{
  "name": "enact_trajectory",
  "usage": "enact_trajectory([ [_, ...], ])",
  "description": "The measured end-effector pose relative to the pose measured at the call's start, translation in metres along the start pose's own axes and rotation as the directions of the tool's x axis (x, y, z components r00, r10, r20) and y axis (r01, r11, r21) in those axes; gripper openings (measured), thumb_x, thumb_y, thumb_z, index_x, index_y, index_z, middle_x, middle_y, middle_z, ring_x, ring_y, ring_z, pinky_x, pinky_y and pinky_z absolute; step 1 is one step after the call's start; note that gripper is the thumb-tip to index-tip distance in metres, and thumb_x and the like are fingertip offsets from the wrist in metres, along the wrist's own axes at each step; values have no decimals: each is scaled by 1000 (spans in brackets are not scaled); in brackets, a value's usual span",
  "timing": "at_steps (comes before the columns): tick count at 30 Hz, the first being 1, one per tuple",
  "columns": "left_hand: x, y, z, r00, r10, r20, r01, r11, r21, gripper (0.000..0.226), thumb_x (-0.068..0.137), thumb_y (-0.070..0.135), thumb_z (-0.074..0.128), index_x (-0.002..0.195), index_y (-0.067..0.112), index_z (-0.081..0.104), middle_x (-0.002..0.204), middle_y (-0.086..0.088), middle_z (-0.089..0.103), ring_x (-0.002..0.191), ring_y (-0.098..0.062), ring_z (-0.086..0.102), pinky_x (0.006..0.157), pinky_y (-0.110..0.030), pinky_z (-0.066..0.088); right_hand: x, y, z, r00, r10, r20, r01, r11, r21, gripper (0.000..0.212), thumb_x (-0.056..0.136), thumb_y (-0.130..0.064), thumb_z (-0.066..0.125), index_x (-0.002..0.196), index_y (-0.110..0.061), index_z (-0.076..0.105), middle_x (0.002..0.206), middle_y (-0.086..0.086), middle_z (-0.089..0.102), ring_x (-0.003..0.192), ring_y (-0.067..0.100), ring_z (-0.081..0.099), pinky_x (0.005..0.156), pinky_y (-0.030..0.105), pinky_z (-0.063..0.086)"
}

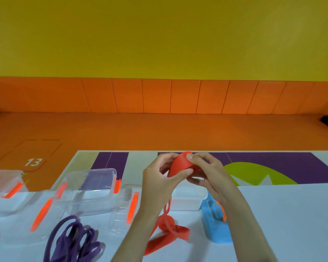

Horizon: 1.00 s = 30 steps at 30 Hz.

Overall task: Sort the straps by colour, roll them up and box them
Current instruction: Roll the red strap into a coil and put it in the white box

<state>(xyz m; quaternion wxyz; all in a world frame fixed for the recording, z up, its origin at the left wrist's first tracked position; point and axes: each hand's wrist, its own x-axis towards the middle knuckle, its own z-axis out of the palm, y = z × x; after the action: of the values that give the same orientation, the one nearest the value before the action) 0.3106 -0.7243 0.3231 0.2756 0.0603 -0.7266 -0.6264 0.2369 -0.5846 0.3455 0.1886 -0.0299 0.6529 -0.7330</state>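
1. Left hand [159, 178]: raised above the table in mid view. The fingers are curled over the far side of the red strap [179, 164] and the thumb is pressed flat against its near side, so the hand pinches it.
2. Right hand [206, 173]: just right of the left hand, gripping the same strap. The thumb tip is on the top of the roll and the fingers are curled underneath. The two hands are nearly touching.
3. Red strap: the held part is wound into a smooth, rounded, cone-like roll. The rest hangs down between the forearms as a flat matte band. It ends in loose folds on the table [292, 214], near the person.
4. Purple straps [72, 237]: a loose tangle of flat loops on the table, near left, well apart from the red one.
5. Blue strap [216, 229]: lies flat on the table just right of the red tail. Its surface is rough and ribbed. Part of it is hidden by the right forearm.
6. Clear box [95, 188]: see-through plastic with rounded corners and orange latches, at the far edge of the table, left of the hands. It looks open.
7. Second clear box [189, 199]: behind the hands and mostly hidden. I cannot tell what is inside.
8. Third clear box [2, 184]: at the far left edge, cut off by the frame.
9. Clear lid [121, 214]: lies flat between the first box and the left forearm, with an orange clip on it.
10. Table top: white, smooth and plain.
11. Beyond the table: an orange floor [159, 129] with a white "13", a purple mat [273, 163] with a green shape, and a yellow wall [159, 35].
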Motion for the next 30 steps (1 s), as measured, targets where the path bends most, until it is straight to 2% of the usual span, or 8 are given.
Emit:
enact_trajectory([
  [3, -2, -3, -5, 999, -31, 34, 34, 997, -64, 47, 72, 28, 94, 114, 24, 74, 105, 13, 79, 103, -8, 75, 87, -20, 58, 2, 9, -1, 997, 72, 34, -76, 988, 133, 36, 90, -35, 77, 112, -7, 67, 95, 13, 68, 78, 26, 71, 69, 36, 58],
  [7, -3, -8, -9, 995, -72, 68, 77, 995, -68, 40, 74, 19, 94, 109, 24, 75, 101, 15, 80, 99, -6, 76, 84, -16, 56, 2, 16, 0, 987, 144, 74, -160, 939, 304, 53, 79, -41, 80, 118, -7, 68, 101, 17, 71, 82, 28, 71, 72, 37, 60],
  [11, -5, -15, -13, 999, -22, 41, 19, 997, 80, 38, 75, 27, 94, 108, 30, 76, 99, 21, 78, 97, -2, 74, 85, -15, 57, 2, 25, 1, 984, 165, 66, -169, 983, 76, 45, 99, -46, 63, 127, -10, 62, 101, 18, 78, 81, 28, 77, 79, 38, 59],
  [15, -12, -21, -13, 998, -40, 43, 35, 993, 111, 38, 72, 23, 96, 105, 29, 78, 95, 19, 79, 93, -3, 75, 87, -19, 58, -2, 28, -4, 998, 52, 38, -42, 971, -235, 51, 98, -57, 59, 118, -10, 64, 97, 11, 80, 91, 22, 78, 92, 41, 57],
  [19, -21, -25, -9, 996, -44, 77, 32, 989, 146, 35, 75, 19, 91, 105, 32, 78, 99, 17, 78, 97, -3, 73, 86, -21, 59, -8, 37, -6, 996, 69, 51, -55, 969, -242, 46, 88, -29, 81, 117, -1, 58, 92, 15, 78, 85, 23, 76, 82, 37, 64],
  [22, -25, -28, -6, 997, -19, 75, 3, 980, 201, 36, 80, 26, 89, 112, 33, 76, 106, 19, 74, 106, -3, 68, 88, -18, 57, -11, 45, -4, 996, 89, 2, -88, 990, -109, 46, 86, -16, 83, 120, -1, 56, 86, 17, 75, 78, 27, 75, 72, 41, 65],
  [26, -32, -37, -2, 997, -41, 71, 21, 965, 261, 52, 76, 33, 91, 124, 33, 72, 113, 19, 71, 109, -4, 66, 94, -16, 54, -17, 52, -1, 990, 113, -79, -113, 994, 5, 39, 89, -20, 81, 114, -5, 56, 94, 24, 74, 78, 34, 76, 70, 44, 65],
  [30, -37, -37, -6, 996, -89, -15, 91, 983, 160, 59, 67, 29, 98, 121, 34, 74, 104, 17, 77, 100, 1, 71, 89, -16, 56, -20, 60, -4, 991, 126, -43, -125, 992, 35, 40, 90, -31, 79, 116, -6, 61, 106, 26, 73, 88, 39, 78, 84, 49, 65],
])
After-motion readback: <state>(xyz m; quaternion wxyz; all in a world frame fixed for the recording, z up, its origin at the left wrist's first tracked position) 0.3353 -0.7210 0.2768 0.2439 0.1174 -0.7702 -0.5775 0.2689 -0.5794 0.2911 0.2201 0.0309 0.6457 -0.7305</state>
